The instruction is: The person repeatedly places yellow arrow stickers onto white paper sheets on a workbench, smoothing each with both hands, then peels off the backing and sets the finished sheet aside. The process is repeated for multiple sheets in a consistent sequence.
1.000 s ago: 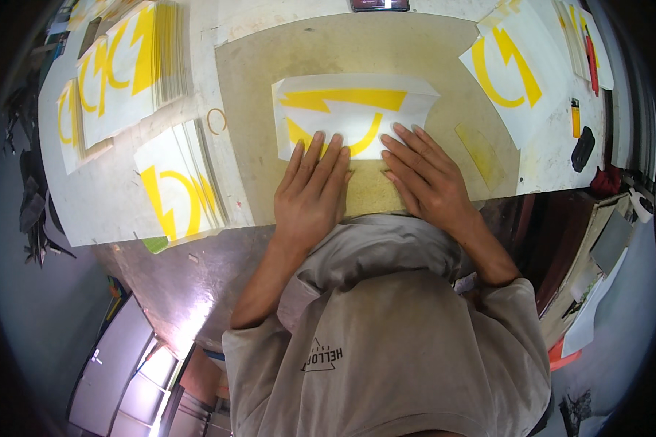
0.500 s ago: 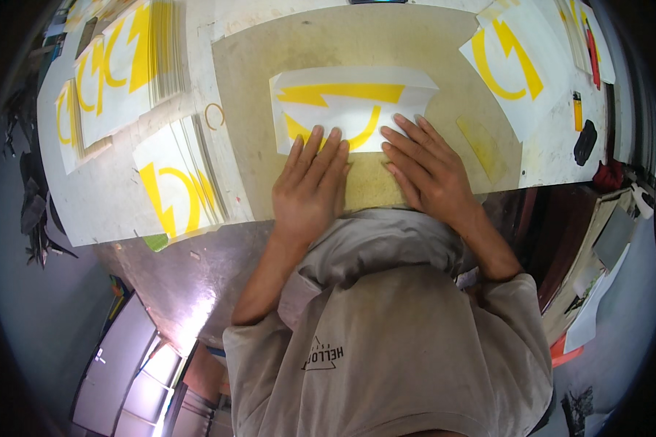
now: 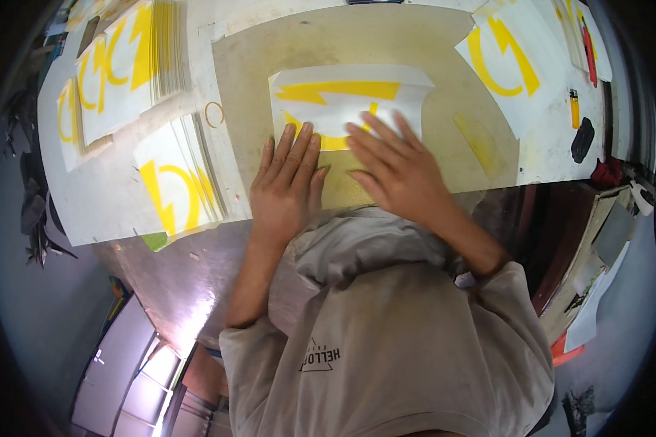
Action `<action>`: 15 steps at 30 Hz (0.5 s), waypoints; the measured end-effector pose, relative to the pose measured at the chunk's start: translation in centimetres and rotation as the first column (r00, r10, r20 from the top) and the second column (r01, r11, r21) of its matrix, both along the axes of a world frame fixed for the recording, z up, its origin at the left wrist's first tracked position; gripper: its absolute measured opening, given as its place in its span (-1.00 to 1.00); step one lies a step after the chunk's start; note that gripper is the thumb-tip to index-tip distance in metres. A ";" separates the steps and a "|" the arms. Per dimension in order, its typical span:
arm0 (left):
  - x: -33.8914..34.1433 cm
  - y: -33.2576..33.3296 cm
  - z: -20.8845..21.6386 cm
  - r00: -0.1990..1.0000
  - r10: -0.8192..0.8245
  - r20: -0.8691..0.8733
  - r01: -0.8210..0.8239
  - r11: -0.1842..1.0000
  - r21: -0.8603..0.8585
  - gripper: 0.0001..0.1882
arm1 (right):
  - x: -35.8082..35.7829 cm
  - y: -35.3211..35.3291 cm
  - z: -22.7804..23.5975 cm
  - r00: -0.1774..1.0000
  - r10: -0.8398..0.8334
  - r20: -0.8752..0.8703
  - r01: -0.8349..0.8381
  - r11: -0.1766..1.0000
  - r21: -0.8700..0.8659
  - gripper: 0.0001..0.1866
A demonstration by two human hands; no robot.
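A white paper sheet (image 3: 335, 109) printed with a yellow bolt and curve lies on the work mat in front of me. Its edges lift a little at the sides and the far end. My left hand (image 3: 286, 171) lies flat on the sheet's near left corner, fingers stretched out. Over the near right part is my right hand (image 3: 397, 167), fingers spread and slightly blurred, covering some of the yellow curve. Neither hand grips anything. Whether the right fingertips press on the paper or hover just above it, I cannot tell.
Stacks of printed sheets (image 3: 127, 69) stand at the far left, with another stack (image 3: 175, 178) nearer. At right lie more sheets (image 3: 499, 65), a red pen-like tool (image 3: 589, 54), a yellow lighter (image 3: 574, 109) and a black object (image 3: 582, 140). A rubber band (image 3: 215, 114) rests left of the mat (image 3: 372, 36).
Both hands have shifted left along the sheet's near edge, the right one farther, bringing it over the middle right of the print. The sheet has barely moved.
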State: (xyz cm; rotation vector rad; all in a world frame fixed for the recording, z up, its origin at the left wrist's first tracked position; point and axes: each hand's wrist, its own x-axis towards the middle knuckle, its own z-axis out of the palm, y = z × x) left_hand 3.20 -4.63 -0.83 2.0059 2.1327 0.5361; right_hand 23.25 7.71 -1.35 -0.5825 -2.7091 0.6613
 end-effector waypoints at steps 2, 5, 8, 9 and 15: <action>0.0 -0.1 0.0 1.000 0.010 0.007 -0.010 1.000 0.008 -0.54 | 3.2 0.9 0.2 0.998 -0.044 0.051 0.041 0.998 0.050 -0.49; 0.3 -0.2 -0.1 1.000 0.005 0.001 -0.005 1.000 -0.002 -0.52 | 5.1 1.0 0.5 0.990 -0.090 0.108 0.079 0.991 0.104 -0.49; 0.7 -0.3 0.2 0.998 -0.004 -0.070 0.001 0.999 -0.042 -0.45 | 5.4 0.9 0.4 0.988 -0.102 0.114 0.087 0.988 0.129 -0.50; 1.6 0.1 0.5 0.995 0.018 -0.095 -0.022 0.999 -0.042 -0.43 | 5.3 0.9 0.4 0.989 -0.101 0.109 0.086 0.987 0.135 -0.50; 4.5 1.1 -0.4 0.995 -0.044 0.085 0.048 0.998 -0.039 -0.25 | 3.9 1.5 2.9 0.982 -0.066 0.179 0.040 0.989 0.143 -0.51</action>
